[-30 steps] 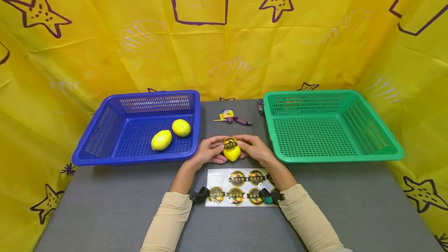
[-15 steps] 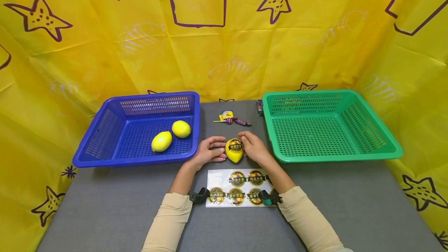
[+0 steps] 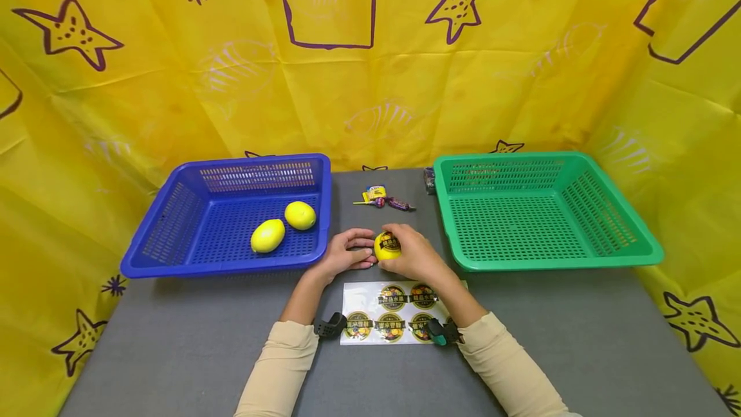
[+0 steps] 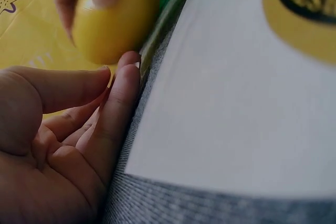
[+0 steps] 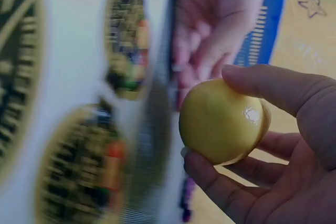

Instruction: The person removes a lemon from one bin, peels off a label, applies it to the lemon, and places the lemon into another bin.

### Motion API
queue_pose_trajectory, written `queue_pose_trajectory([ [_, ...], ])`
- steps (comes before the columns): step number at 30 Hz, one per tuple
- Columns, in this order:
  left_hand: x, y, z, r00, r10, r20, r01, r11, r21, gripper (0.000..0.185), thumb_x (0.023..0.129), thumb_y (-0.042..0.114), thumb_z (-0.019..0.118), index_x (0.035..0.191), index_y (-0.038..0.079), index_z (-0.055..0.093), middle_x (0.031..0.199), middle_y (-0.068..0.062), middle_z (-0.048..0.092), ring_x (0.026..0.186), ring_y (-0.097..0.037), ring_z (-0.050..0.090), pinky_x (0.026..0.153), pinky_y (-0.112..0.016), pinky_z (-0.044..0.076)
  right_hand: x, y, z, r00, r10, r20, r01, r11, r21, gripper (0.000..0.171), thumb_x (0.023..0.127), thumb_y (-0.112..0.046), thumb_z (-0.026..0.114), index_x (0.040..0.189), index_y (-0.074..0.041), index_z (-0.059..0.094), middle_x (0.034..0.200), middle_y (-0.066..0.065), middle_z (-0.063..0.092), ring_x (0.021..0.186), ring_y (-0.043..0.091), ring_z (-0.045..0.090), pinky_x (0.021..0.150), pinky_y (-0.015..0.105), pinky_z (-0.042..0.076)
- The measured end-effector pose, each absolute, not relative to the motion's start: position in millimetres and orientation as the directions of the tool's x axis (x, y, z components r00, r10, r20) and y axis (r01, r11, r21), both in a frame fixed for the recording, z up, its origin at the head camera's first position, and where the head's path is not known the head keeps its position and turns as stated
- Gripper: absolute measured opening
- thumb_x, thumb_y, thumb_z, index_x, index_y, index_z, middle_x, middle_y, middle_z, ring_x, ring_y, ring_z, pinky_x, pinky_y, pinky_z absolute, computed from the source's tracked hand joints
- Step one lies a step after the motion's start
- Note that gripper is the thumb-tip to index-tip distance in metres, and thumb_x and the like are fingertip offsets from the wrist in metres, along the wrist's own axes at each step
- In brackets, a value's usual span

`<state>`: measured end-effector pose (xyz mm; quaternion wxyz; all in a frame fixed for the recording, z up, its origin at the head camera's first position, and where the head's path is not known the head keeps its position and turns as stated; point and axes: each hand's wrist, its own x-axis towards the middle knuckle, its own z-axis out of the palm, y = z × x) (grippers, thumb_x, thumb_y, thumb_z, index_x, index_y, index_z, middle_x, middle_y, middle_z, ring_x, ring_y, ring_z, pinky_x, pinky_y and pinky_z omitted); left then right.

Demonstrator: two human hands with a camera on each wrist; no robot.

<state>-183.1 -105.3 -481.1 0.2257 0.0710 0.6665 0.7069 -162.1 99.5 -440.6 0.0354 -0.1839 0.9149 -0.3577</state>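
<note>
A yellow lemon (image 3: 383, 251) with a round black-and-gold sticker (image 3: 390, 242) is between the hands in the head view. My right hand (image 3: 418, 256) grips it, thumb on the near side and fingers on the far side; the right wrist view shows the lemon (image 5: 218, 121) between thumb and fingers. My left hand (image 3: 345, 253) lies at its left with loosely bent fingers. In the left wrist view the left fingertips are just below the lemon (image 4: 115, 24), holding nothing; whether they touch it I cannot tell. A white sticker sheet (image 3: 360, 295) lies nearer, partly under the right forearm.
On the left stands a blue basket (image 3: 226, 269) with two lemons (image 3: 267, 235) in it. A green basket (image 3: 561, 264) stands on the right. Wrapped sweets (image 3: 401, 204) and a lollipop (image 3: 379, 202) lie behind the hands. A dark object (image 3: 429, 180) sits beside the green basket.
Both hands held the lemon at first. The left fingers have let go, and the right hand has moved round over the lemon and now grips it alone.
</note>
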Motion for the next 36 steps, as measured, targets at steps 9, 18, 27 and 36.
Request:
queue_pose_trajectory([
  [9, -182.4, -102.1, -479.4, -0.897, 0.404, -0.177, -0.170, 0.053, 0.984, 0.043, 0.096, -0.006, 0.060, 0.136, -0.011, 0.049, 0.124, -0.031, 0.059, 0.089, -0.028, 0.071, 0.079, -0.038, 0.059, -157.6, 117.7, -380.5, -0.900, -0.410, 0.148, -0.406, 0.668, -0.624, 0.071, 0.078, -0.022, 0.086, 0.139, -0.003, 0.055, 0.130, 0.015, 0.060, 0.106, 0.028, 0.059, 0.088, 0.045, 0.050],
  [18, -182.9, -103.2, -479.7, -0.892, 0.412, -0.188, -0.179, 0.061, 0.982, 0.042, 0.095, -0.005, 0.061, 0.135, -0.012, 0.050, 0.124, -0.031, 0.059, 0.090, -0.025, 0.071, 0.080, -0.036, 0.059, -183.3, 171.3, -321.3, -0.937, -0.320, 0.140, -0.341, 0.747, -0.571, 0.072, 0.081, -0.022, 0.084, 0.143, -0.005, 0.051, 0.134, 0.017, 0.057, 0.108, 0.033, 0.054, 0.089, 0.050, 0.045],
  [27, -183.2, -104.4, -481.5, -0.887, 0.416, -0.203, -0.193, 0.065, 0.979, 0.042, 0.096, -0.004, 0.061, 0.136, -0.011, 0.051, 0.122, -0.027, 0.062, 0.091, -0.024, 0.071, 0.081, -0.036, 0.059, -245.0, 230.1, -332.4, -0.938, -0.342, -0.050, -0.287, 0.852, -0.437, 0.067, 0.082, -0.016, 0.079, 0.137, 0.006, 0.050, 0.122, 0.026, 0.058, 0.101, 0.039, 0.055, 0.085, 0.055, 0.046],
  [36, -183.9, -104.5, -482.3, -0.882, 0.424, -0.207, -0.203, 0.054, 0.978, 0.042, 0.096, -0.004, 0.061, 0.135, -0.011, 0.051, 0.122, -0.026, 0.063, 0.093, -0.025, 0.071, 0.082, -0.036, 0.059, -273.7, 225.5, -368.0, -0.872, -0.406, -0.274, -0.324, 0.897, -0.299, 0.054, 0.083, -0.016, 0.082, 0.125, 0.005, 0.056, 0.114, 0.021, 0.060, 0.099, 0.037, 0.057, 0.080, 0.051, 0.049],
])
